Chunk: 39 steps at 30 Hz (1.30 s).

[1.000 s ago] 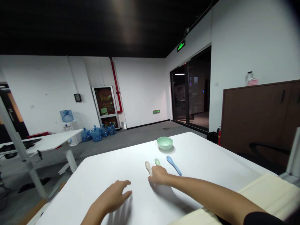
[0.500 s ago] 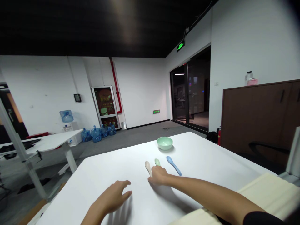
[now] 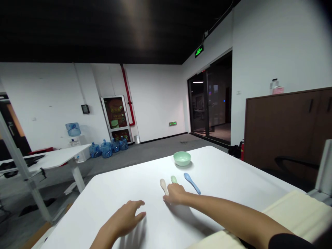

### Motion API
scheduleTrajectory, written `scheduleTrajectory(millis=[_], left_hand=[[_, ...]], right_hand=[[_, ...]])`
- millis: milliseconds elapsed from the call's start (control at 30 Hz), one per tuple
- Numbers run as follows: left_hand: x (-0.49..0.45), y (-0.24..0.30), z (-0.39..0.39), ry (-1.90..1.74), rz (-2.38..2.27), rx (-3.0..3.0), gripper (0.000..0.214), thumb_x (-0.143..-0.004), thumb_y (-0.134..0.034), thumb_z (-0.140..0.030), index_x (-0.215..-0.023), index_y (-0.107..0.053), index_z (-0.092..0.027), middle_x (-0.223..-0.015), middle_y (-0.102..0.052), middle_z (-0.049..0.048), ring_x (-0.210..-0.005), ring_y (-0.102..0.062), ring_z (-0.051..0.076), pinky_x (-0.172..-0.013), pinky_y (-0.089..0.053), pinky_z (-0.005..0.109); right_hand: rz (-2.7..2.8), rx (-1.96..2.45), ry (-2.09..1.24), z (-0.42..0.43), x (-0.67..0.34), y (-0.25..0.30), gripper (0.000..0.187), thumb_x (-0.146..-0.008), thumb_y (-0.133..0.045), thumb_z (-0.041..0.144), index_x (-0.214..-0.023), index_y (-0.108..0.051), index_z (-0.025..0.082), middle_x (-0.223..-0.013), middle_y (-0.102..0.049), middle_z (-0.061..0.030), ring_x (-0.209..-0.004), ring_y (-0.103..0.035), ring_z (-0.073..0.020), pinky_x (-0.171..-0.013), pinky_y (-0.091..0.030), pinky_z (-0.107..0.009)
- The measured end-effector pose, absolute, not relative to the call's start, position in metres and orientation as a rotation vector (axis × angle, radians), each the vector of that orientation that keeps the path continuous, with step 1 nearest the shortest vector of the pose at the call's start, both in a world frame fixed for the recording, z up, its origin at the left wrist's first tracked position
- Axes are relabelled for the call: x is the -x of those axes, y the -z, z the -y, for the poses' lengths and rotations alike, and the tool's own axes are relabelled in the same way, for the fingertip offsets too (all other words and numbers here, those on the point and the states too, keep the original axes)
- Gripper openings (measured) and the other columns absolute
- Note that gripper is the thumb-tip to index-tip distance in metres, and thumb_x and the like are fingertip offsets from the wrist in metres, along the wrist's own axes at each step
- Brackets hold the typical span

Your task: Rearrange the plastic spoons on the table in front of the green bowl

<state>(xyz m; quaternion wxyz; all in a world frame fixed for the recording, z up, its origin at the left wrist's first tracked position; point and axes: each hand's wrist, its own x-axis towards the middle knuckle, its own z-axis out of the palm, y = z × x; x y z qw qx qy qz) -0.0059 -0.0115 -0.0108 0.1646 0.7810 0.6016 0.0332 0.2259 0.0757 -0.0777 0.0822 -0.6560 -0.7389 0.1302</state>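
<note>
On the white table (image 3: 109, 193), a beige spoon (image 3: 163, 184) lies with its bowl end away from me. The fingers of my right hand (image 3: 176, 194) are closed around the end of its handle. Beside it, a light green spoon (image 3: 174, 179) shows only its bowl end, the rest hidden behind that hand. A blue spoon (image 3: 192, 183) lies slanted to the right, untouched. Beyond the spoons stands a mint green bowl (image 3: 182, 159), upright. My left hand (image 3: 129, 215) hovers at the near left over the table, thumb and fingers apart, holding nothing.
Cream cloth (image 3: 298, 214) lies along the near right edge under my right forearm. Another white table (image 3: 59, 154) stands at the left, with several blue water bottles (image 3: 106, 149) on the floor beyond it. A brown cabinet (image 3: 280, 135) is at the right.
Nothing on the table has visibly moved, and both hands keep their poses. Only the view has shifted very slightly.
</note>
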Motion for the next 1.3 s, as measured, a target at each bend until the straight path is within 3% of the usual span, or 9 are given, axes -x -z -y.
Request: scheduleTrajectory(millis=[233, 367, 500, 700, 967, 1300], left_hand=[[0.005, 0.008, 0.014, -0.084, -1.732, -2.204, 0.057, -0.080, -0.042, -0.059, -0.125, -0.054, -0.027, -0.127, -0.058, 0.0079, -0.114, -0.054, 0.027, -0.097, -0.040, 0.038], [0.004, 0.008, 0.015, -0.095, -1.727, -2.219, 0.057, -0.079, -0.042, -0.060, -0.125, -0.055, -0.027, -0.127, -0.058, 0.0077, -0.114, -0.054, 0.028, -0.096, -0.040, 0.038], [0.005, 0.008, 0.015, -0.086, -1.730, -2.222, 0.056, -0.080, -0.041, -0.060, -0.125, -0.055, -0.028, -0.127, -0.058, 0.0078, -0.115, -0.054, 0.027, -0.097, -0.040, 0.039], [0.005, 0.009, 0.014, -0.069, -1.732, -2.234, 0.056, -0.081, -0.041, -0.059, -0.125, -0.054, -0.029, -0.127, -0.057, 0.0078, -0.115, -0.053, 0.027, -0.097, -0.040, 0.039], [0.001, 0.009, 0.014, -0.068, -1.735, -2.233, 0.056, -0.081, -0.041, -0.059, -0.126, -0.054, -0.029, -0.127, -0.058, 0.0071, -0.115, -0.053, 0.026, -0.098, -0.039, 0.039], [0.003, 0.011, 0.012, -0.094, -1.730, -2.231, 0.056, -0.081, -0.041, -0.060, -0.126, -0.053, -0.030, -0.128, -0.058, 0.0065, -0.117, -0.052, 0.026, -0.098, -0.039, 0.039]], right_hand=[[2.181, 1.802, -0.237, -0.084, -0.245, 0.040, 0.049, -0.085, -0.040, 0.055, -0.087, -0.067, 0.014, -0.095, -0.068, -0.0158, -0.087, -0.064, -0.0257, -0.069, -0.042, -0.031], [2.159, 1.666, -0.206, -0.087, -0.272, 0.014, 0.052, -0.085, -0.039, 0.058, -0.102, -0.064, 0.016, -0.097, -0.068, -0.0118, -0.092, -0.062, -0.0249, -0.072, -0.041, -0.030], [2.175, 1.533, -0.183, -0.082, -0.301, 0.003, 0.057, -0.086, -0.040, 0.057, -0.121, -0.055, 0.015, -0.117, -0.061, -0.0133, -0.108, -0.055, -0.0264, -0.083, -0.038, -0.031], [2.224, 1.553, -0.129, -0.065, -0.335, 0.015, 0.053, -0.087, -0.040, 0.055, -0.127, -0.050, 0.020, -0.124, -0.057, -0.0118, -0.109, -0.054, -0.0278, -0.087, -0.037, -0.034], [2.252, 1.598, -0.055, -0.064, -0.350, 0.044, 0.059, -0.088, -0.038, 0.053, -0.136, -0.039, 0.020, -0.140, -0.042, -0.0130, -0.125, -0.041, -0.0296, -0.098, -0.031, -0.039], [2.245, 1.633, -0.052, -0.063, -0.354, 0.044, 0.053, -0.088, -0.038, 0.053, -0.129, -0.045, 0.021, -0.128, -0.054, -0.0122, -0.112, -0.052, -0.0283, -0.086, -0.036, -0.034]])
